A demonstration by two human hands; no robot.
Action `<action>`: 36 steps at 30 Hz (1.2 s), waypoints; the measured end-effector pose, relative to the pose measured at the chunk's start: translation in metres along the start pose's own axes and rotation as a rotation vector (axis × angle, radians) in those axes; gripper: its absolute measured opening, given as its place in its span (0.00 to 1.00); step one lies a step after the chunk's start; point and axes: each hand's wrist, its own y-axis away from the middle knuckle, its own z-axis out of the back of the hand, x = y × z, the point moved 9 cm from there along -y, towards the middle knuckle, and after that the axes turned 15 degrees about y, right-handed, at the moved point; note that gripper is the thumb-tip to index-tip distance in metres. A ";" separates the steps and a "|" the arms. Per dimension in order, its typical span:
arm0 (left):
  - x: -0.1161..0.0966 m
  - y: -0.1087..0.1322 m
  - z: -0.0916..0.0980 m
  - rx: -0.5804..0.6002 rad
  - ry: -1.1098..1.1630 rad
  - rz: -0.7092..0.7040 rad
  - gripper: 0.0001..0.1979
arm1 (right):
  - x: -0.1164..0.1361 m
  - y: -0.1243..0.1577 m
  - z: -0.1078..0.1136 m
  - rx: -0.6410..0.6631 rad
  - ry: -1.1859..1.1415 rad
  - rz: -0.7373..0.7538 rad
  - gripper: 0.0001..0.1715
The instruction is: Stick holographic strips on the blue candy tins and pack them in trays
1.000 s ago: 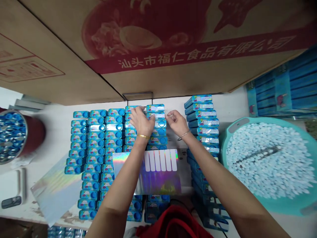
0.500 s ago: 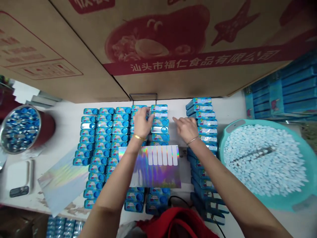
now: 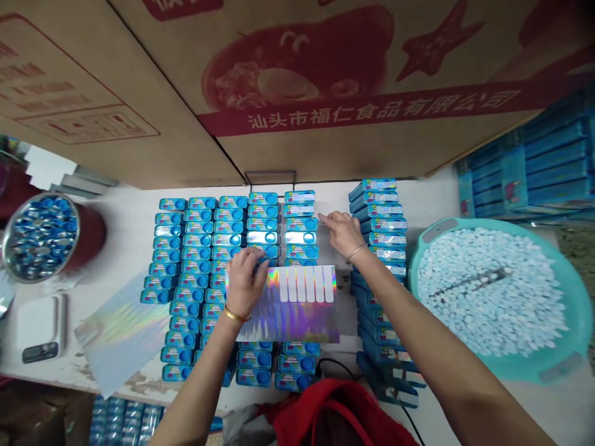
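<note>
My left hand [image 3: 244, 282] curls its fingers on a corner of the sticker sheet [image 3: 302, 316] lying on the tins [image 3: 199, 248], grip unclear, my right hand [image 3: 344, 232] open; light and floppy, I think it wants an edge pinch.

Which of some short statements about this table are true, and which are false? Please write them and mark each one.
1. The left hand touches the shiny sticker sheet. True.
2. The teal basin holds red tablets. False: the tablets are white.
3. The right hand is between the rows of blue tins and the stacked tins. True.
4. The shiny sticker sheet lies on the floor. False: it lies on top of the rows of blue tins.
</note>
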 end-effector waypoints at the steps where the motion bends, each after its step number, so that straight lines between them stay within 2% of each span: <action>1: -0.003 0.001 -0.001 0.032 -0.044 -0.023 0.10 | 0.003 0.006 0.011 -0.042 0.026 -0.015 0.28; 3: -0.005 0.001 -0.005 0.135 -0.108 -0.046 0.14 | 0.024 0.024 0.034 -0.127 0.025 0.001 0.25; 5: -0.004 0.001 -0.012 0.261 -0.125 -0.041 0.12 | 0.059 0.045 0.048 -0.153 -0.015 0.097 0.22; 8: -0.002 0.001 -0.023 0.394 -0.091 -0.021 0.10 | 0.107 0.074 0.047 -0.127 -0.016 0.209 0.18; 10: -0.004 0.000 -0.028 0.415 -0.082 -0.028 0.12 | 0.120 0.083 0.037 -0.109 0.017 0.196 0.16; 14: -0.016 -0.001 -0.040 0.390 -0.226 -0.144 0.10 | 0.117 0.083 0.010 -0.041 0.039 0.142 0.17; 19: -0.023 0.007 -0.051 0.350 -0.353 -0.263 0.12 | 0.113 0.079 0.003 -0.029 0.045 0.136 0.16; 24: -0.029 0.035 -0.045 0.320 -0.291 -0.314 0.10 | 0.115 0.080 -0.001 -0.025 0.052 0.123 0.16; 27: -0.041 0.056 -0.033 0.345 -0.140 -0.265 0.05 | 0.113 0.080 -0.009 -0.016 0.045 0.104 0.17; 29: -0.050 0.059 -0.017 0.267 0.060 -0.160 0.02 | 0.110 0.080 -0.010 -0.025 0.004 0.088 0.17; 31: -0.049 0.052 0.004 0.065 0.316 0.015 0.03 | 0.107 0.083 -0.002 -0.083 -0.109 0.089 0.20; 33: -0.039 0.043 0.018 -0.173 0.575 0.206 0.07 | 0.104 0.087 0.016 -0.183 -0.305 0.106 0.23; 34: -0.032 0.039 0.019 -0.263 0.694 0.286 0.09 | 0.102 0.089 0.027 -0.230 -0.419 0.113 0.26; 36: -0.023 0.028 0.011 -0.367 0.891 0.393 0.12 | 0.097 0.093 0.045 -0.272 -0.614 0.094 0.29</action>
